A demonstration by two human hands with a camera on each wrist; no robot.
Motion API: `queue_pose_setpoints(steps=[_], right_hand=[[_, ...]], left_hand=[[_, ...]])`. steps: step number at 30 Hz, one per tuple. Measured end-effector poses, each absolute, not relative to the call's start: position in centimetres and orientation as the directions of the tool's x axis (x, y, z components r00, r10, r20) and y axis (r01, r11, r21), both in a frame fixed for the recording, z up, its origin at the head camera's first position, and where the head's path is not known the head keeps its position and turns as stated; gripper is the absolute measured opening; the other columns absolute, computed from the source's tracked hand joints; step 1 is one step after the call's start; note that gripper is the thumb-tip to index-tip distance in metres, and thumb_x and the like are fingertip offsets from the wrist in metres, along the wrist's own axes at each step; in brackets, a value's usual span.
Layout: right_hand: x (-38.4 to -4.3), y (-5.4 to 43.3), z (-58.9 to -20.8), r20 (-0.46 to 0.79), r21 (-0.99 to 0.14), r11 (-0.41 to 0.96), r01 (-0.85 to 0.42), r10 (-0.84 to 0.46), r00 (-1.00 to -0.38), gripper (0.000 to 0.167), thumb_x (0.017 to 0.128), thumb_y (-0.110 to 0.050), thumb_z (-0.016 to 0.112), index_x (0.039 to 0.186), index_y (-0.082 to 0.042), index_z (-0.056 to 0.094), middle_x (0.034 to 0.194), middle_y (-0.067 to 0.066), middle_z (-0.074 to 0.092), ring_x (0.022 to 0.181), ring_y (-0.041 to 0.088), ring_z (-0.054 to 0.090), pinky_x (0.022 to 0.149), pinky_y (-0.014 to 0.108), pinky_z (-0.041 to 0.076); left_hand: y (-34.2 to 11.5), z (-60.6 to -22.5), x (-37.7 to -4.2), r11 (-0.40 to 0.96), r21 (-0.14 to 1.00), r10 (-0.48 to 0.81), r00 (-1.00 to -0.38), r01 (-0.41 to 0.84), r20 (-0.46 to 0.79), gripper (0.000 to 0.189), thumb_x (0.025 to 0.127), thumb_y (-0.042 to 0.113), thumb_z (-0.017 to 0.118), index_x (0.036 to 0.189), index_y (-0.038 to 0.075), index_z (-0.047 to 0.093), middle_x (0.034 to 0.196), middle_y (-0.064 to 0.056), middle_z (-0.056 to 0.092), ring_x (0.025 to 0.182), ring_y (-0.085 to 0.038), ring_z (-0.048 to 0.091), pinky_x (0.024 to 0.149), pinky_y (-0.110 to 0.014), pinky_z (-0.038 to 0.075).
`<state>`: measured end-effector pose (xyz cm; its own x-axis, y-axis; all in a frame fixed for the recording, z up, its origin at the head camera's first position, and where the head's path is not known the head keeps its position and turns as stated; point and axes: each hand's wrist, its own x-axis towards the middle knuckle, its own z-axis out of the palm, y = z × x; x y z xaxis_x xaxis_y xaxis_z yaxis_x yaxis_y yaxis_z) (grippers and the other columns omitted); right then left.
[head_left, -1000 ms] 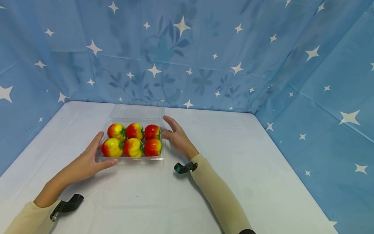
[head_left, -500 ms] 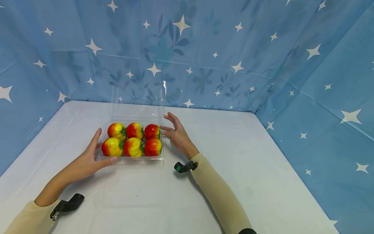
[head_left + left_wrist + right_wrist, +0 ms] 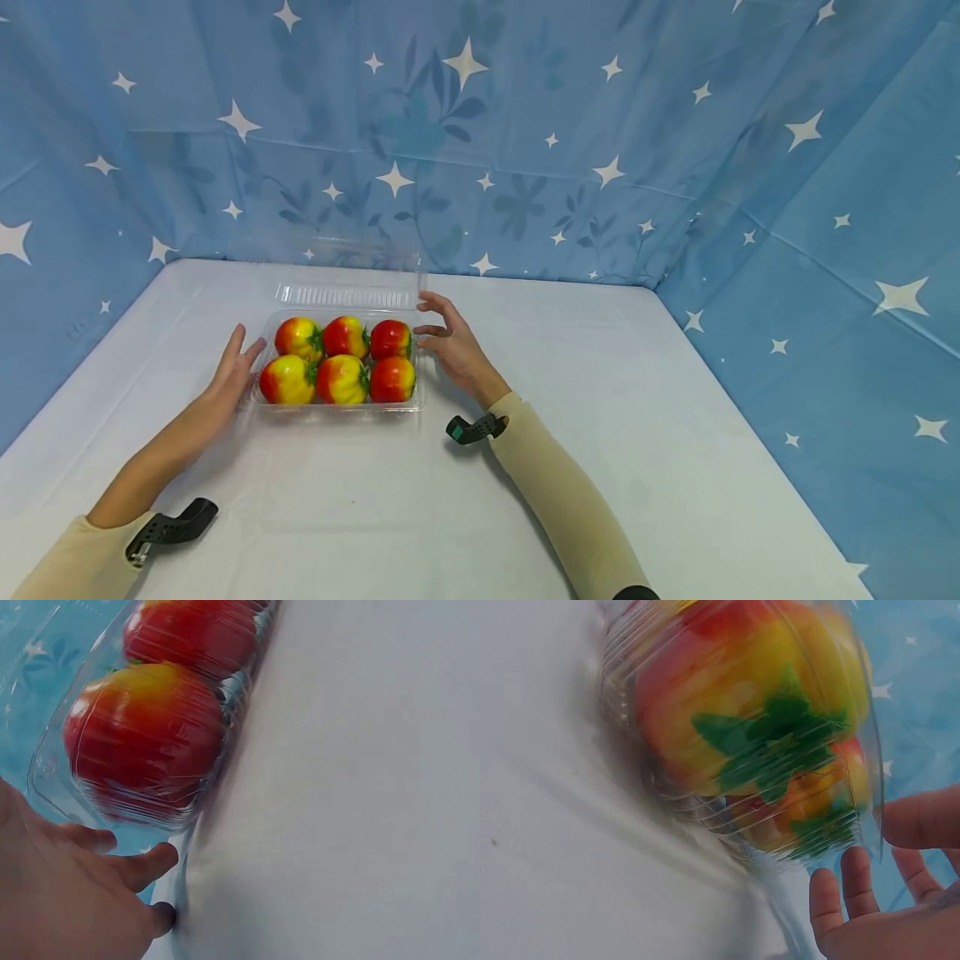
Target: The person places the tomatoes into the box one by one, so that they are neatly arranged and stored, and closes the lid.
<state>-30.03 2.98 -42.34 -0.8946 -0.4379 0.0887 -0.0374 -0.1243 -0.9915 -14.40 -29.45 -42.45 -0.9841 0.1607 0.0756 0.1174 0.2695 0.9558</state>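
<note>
A person's left hand (image 3: 228, 375) lies at the left end of a clear box (image 3: 339, 402) on a white table (image 3: 600, 433), palm turned toward the box wall, fingers straight and slightly apart. In the left wrist view the fingertips (image 3: 161, 859) sit just beside the box's (image 3: 52, 780) rounded corner, though contact cannot be told. The left forearm stretches back to the table's near left corner in a beige sleeve (image 3: 67, 562), a black mount (image 3: 168, 527) at the wrist.

The box stands toward the table's far edge, left of centre, holding six red-and-yellow fruits (image 3: 341, 360) in two rows of three. Its clear lid (image 3: 345, 283) stands open behind it, a blurred sheet hinged along the far side.

The right hand (image 3: 450, 342) stands at the box's right end, near its far corner, fingers spread and gently bent, gripping nothing. In the right wrist view the fingers (image 3: 855, 881) hover just beside the box wall (image 3: 870, 772), through which green leaves show on the fruit (image 3: 780, 750). The right forearm runs back toward the near edge, sleeved alike, with a second black mount (image 3: 474, 429).

Blue cloth (image 3: 525, 125) with white stars hangs behind and beside the table.
</note>
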Motion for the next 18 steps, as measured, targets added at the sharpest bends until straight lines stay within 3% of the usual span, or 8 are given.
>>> queue_pose_setpoints(steps=[4,7,12,15,18], right_hand=[[-29.9,2.8,-42.2,0.099,-0.990,-0.137,-0.043,-0.436,-0.895,0.069,0.092,0.020,0.056,0.153,-0.008,0.046,0.152,0.012,0.046,0.129,0.039,0.057,0.104,0.037,0.056],[-29.7,2.8,-42.3,0.105,-0.989,-0.142,-0.047,-0.438,-0.893,0.066,0.091,0.020,0.056,0.150,-0.007,0.047,0.152,0.013,0.045,0.131,0.042,0.056,0.106,0.039,0.055],[-29.7,2.8,-42.4,0.086,-0.991,-0.129,-0.033,-0.439,-0.894,0.056,0.092,0.018,0.057,0.141,-0.006,0.049,0.151,0.012,0.044,0.132,0.040,0.056,0.106,0.038,0.055],[-29.7,2.8,-42.4,0.072,-0.993,-0.117,-0.022,-0.436,-0.897,0.050,0.093,0.017,0.058,0.135,-0.008,0.052,0.152,0.010,0.045,0.129,0.037,0.057,0.107,0.038,0.054],[-29.7,2.8,-42.4,0.067,-0.993,-0.112,-0.020,-0.438,-0.896,0.044,0.095,0.016,0.058,0.130,-0.010,0.054,0.153,0.009,0.047,0.127,0.035,0.056,0.109,0.040,0.054]], left_hand=[[-30.1,-42.3,-14.2,0.179,0.981,0.160,-0.986,0.072,0.043,0.074,0.112,0.061,0.007,0.163,0.028,-0.035,0.173,-0.029,-0.007,0.148,-0.070,-0.008,0.113,-0.076,-0.019],[-30.3,-42.3,-14.2,0.016,0.997,0.158,-0.985,0.071,0.068,0.074,0.110,0.066,0.007,0.164,0.036,-0.033,0.174,-0.024,-0.002,0.148,-0.068,-0.011,0.114,-0.068,-0.027],[-30.6,-42.4,-14.2,-0.075,0.993,0.156,-0.983,0.090,0.101,0.067,0.110,0.066,0.008,0.165,0.048,-0.025,0.176,-0.016,0.012,0.151,-0.065,-0.008,0.120,-0.061,-0.023],[-30.6,-42.4,-14.2,-0.039,0.995,0.156,-0.982,0.096,0.101,0.063,0.110,0.064,0.006,0.166,0.051,-0.020,0.175,-0.021,0.010,0.151,-0.064,-0.006,0.123,-0.058,-0.019],[-30.7,-42.4,-14.3,-0.012,0.995,0.161,-0.982,0.097,0.097,0.064,0.110,0.064,0.003,0.169,0.047,-0.016,0.173,-0.030,0.002,0.151,-0.065,-0.006,0.127,-0.049,-0.014]])
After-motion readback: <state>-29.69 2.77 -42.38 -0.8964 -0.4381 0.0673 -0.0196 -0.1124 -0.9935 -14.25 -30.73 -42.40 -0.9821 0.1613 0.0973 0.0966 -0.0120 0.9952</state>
